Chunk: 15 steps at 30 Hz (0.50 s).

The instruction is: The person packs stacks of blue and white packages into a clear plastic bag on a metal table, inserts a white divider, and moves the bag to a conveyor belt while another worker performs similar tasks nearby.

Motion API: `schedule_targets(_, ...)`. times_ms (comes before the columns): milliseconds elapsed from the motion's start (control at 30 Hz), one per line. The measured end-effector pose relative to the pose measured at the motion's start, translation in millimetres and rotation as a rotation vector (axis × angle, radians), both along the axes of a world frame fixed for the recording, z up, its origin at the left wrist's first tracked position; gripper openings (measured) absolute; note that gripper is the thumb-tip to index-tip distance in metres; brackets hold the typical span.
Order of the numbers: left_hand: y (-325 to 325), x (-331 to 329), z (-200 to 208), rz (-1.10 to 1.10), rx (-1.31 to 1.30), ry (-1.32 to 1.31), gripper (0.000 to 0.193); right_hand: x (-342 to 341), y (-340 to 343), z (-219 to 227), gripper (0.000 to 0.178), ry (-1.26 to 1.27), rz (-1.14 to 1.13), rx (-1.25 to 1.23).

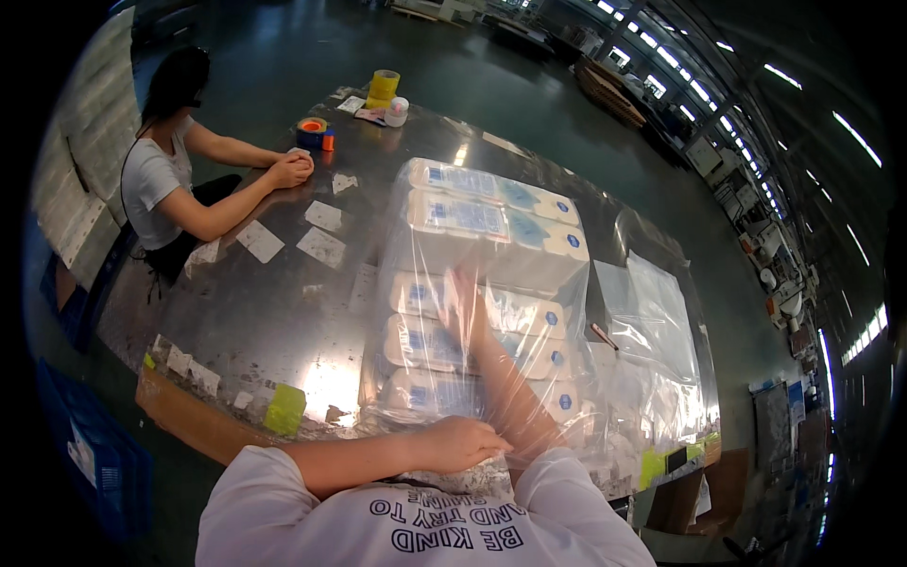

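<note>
A large clear plastic bag (392, 283) lies on the table around several white packs with blue print, which look like tissue packs (453, 215). They sit in two groups, a taller one at the far end and a row nearer me, with a gap between. My right hand (463, 304) is inside the bag, at that gap and against the packs; film and glare blur its fingers. At the bag's near, open end my left hand (463, 443) is closed, its fingertips pinching the film's edge over my right forearm.
Flat clear bags (661, 312) lie at the right beside a thin pen-like item (603, 335). Tape rolls (383, 87) and a small white jar (397, 111) stand at the far edge. At the left another person (170, 180) sits with hands on the metal table (283, 350), near scattered paper pieces.
</note>
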<state>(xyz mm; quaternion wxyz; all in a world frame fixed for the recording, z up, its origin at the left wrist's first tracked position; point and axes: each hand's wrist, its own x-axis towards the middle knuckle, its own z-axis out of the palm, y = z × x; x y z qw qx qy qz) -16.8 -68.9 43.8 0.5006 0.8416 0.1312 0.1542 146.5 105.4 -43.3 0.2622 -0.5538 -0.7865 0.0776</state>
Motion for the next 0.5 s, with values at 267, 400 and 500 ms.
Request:
schedule_targets(267,4.2,-9.9,-60.3,0.147,0.150,0.210,0.029,125.0,-153.3,1.7,0.074,-0.103,-0.843,-0.017)
schedule_targets(400,6.5,-2.7,-49.7,0.121,0.164,0.234,0.029,198.2,-295.7,-18.6,0.071,-0.217,-0.880,0.163)
schedule_targets(500,4.7,9.7,-42.7,0.056,0.248,0.332,0.027,182.5,-377.2,-37.1,0.073,-0.142,-1.281,-0.063)
